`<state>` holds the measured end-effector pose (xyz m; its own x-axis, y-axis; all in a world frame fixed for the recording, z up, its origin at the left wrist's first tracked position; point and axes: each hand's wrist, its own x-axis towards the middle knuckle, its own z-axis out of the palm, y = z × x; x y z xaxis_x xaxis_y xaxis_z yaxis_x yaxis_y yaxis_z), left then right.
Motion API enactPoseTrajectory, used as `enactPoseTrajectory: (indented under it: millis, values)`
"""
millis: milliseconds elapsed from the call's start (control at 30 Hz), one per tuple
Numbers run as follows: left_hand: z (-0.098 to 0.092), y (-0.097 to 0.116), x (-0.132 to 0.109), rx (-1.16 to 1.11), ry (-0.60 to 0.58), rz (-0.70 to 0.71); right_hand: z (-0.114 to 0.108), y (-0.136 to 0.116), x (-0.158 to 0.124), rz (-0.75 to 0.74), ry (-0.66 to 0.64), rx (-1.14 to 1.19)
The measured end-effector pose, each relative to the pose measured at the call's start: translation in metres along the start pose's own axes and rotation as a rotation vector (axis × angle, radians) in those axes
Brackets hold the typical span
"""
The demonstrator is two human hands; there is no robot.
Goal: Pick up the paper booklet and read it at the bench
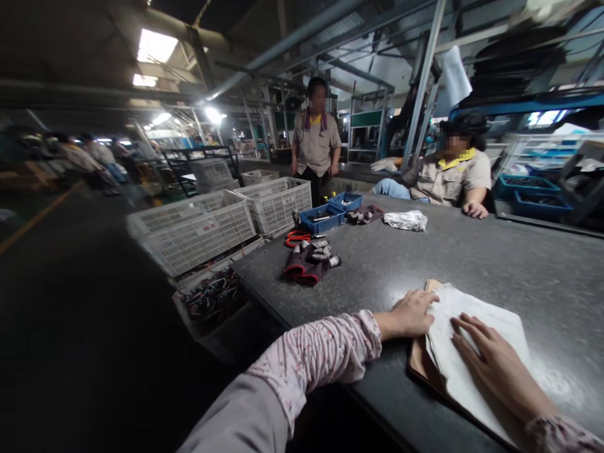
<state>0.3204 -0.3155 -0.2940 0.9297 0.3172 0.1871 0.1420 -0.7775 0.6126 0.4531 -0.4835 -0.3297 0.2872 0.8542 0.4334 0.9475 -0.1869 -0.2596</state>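
A stack of white paper sheets (507, 321) lies on a brown board or notebook cover (419, 358) at the near right of the dark table. My left hand (414, 313) rests at the left edge of the sheets, its fingers loosely extended over the paper. Flat across the sheets lies my right hand (495, 362), fingers stretched out and holding nothing. Whatever is written on the paper is too faint to read. A patterned sleeve cover (325, 346) is on my left forearm.
Work gloves (311, 261), red-handled scissors (297, 238), blue trays (323, 217) and a white cloth bundle (404, 220) lie along the table's far left side. White crates (202, 229) stand beyond the table edge (264, 302). One person (317, 141) stands opposite; another (448, 176) sits at the far side.
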Motion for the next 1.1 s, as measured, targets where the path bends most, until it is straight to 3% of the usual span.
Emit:
enactPoseTrajectory:
  millis: [600, 967, 1100]
  values:
    - [-0.008, 0.010, -0.006, -0.103, -0.090, -0.019, -0.010, -0.006, 0.001, 0.076, -0.035, 0.051]
    - [-0.002, 0.006, -0.005, -0.078, -0.089, -0.002, -0.006, -0.004, 0.000, 0.040, -0.021, 0.022]
    - [-0.005, 0.007, -0.006, -0.091, -0.085, 0.023, 0.000, 0.002, -0.001, -0.007, 0.053, -0.010]
